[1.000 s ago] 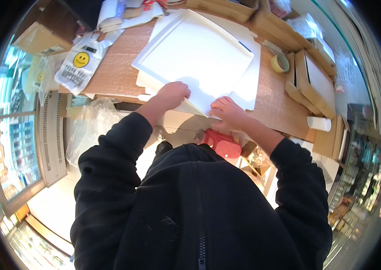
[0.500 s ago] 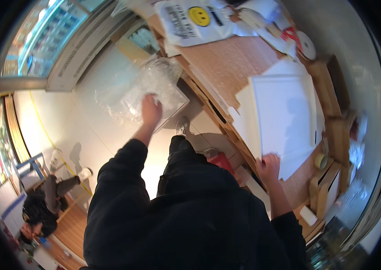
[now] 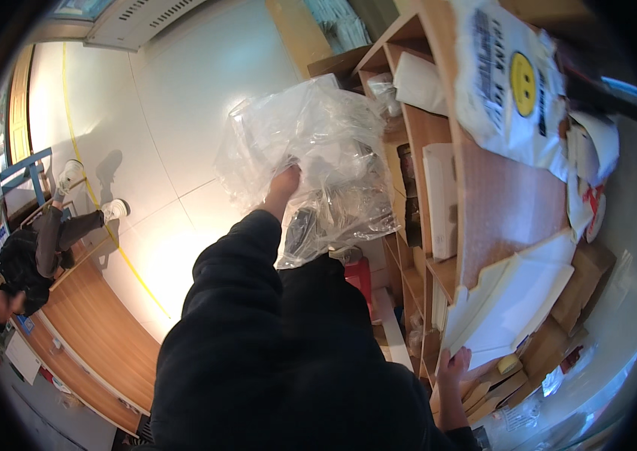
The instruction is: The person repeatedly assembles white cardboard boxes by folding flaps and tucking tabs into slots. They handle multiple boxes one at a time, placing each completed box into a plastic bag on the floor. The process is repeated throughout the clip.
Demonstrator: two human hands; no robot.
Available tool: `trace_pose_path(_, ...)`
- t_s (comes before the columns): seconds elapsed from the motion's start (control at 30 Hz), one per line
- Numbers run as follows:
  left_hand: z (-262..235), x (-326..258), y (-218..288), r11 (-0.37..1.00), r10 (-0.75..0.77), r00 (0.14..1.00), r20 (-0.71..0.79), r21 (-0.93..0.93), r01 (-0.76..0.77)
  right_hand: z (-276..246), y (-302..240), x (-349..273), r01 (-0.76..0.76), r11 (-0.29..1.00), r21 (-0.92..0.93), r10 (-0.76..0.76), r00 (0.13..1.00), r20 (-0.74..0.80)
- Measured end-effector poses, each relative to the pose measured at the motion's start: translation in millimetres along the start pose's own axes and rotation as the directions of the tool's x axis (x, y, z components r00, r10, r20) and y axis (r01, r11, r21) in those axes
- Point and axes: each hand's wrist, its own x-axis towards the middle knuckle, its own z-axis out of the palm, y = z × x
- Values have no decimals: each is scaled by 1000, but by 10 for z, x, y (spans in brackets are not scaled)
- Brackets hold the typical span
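My left hand (image 3: 285,183) is closed on a big crumpled clear plastic bag (image 3: 348,135). The bag spreads over the floor in front of me and covers part of my shoe; something flat and white shows through its far part. Off to the right, my right hand (image 3: 453,368) is closed on the near corner of a white cardboard box blank (image 3: 510,301) with creased, raised edges. That blank lies on top of a wooden counter (image 3: 495,207).
Open shelves (image 3: 416,282) under the counter hold white boxes. A white bag with a yellow smiley (image 3: 510,98) lies on the counter's far end. A red stool (image 3: 360,282) stands by my legs. At left a person (image 3: 33,259) sits by a blue chair (image 3: 25,177).
My view has swung, so the counter appears farther right and more edge-on. The plastic bag has been drawn nearer to me and spread out. My right hand stays at the cardboard's corner.
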Motion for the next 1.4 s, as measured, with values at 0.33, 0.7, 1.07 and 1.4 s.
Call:
trace_pose_path(0.33,-267,-455,-617,813,59,976,209,557,-168,-145,14,-23,-39,997,-66,48,988,144)
trace_pose_path(0.7,-98,-80,-993,747,-615,785,70,371,552,-181,93,-108,-161,982,-101,180,961,212)
trace_pose_path(1.07,799,-672,-1496,540,-716,595,366,-250,804,-168,184,-170,-135,982,-135,162,963,216)
trace_pose_path(1.4,-264,-780,-748,336,-701,577,419,-519,786,-118,95,-96,-66,993,-98,80,987,137)
